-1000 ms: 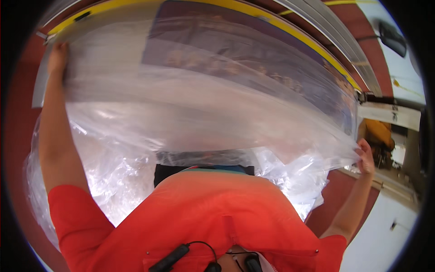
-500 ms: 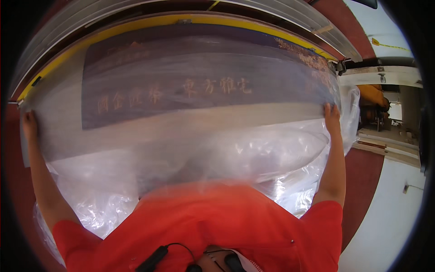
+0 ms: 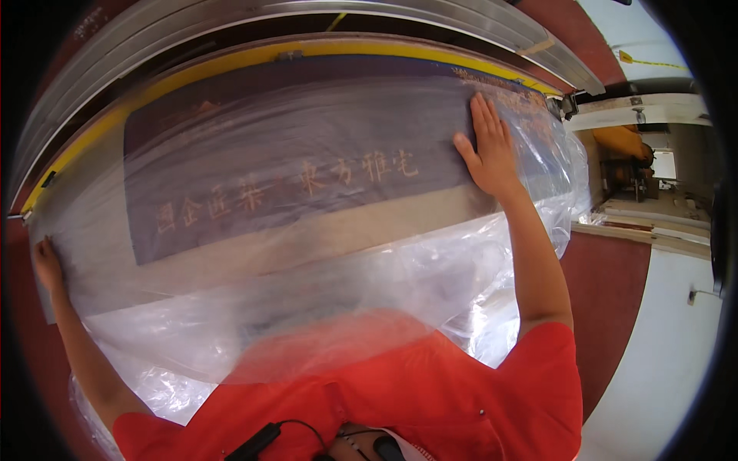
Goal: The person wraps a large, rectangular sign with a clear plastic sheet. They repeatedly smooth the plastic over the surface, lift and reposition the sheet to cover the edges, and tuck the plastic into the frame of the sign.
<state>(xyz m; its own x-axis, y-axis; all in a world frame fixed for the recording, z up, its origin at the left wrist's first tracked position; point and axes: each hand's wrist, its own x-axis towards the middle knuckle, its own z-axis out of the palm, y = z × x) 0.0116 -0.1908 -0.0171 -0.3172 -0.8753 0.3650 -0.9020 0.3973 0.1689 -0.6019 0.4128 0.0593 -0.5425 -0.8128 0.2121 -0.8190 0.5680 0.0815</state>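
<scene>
A clear plastic film [image 3: 323,288] stretches across a wide flat surface and hangs down in front of my red shirt. Through it shows a dark printed panel [image 3: 254,146] with a row of gold lettering and a beige strip below. My left hand [image 3: 48,265] has its fingers closed on the film's left edge. My right hand [image 3: 492,150] lies flat on the film over the right part of the panel, fingers stretched and thumb apart. Loose film bunches and shines beyond my right forearm.
A yellow bar [image 3: 254,61] runs along the far edge, with a long silver metal rail [image 3: 430,23] behind it. On the right stands a pale frame [image 3: 646,115] with an orange machine part [image 3: 623,142] inside. The floor [image 3: 607,307] is red and white.
My right hand has let go of the film's right edge and moved left and away from me onto the film. My left hand sits slightly lower in view, still at the left edge.
</scene>
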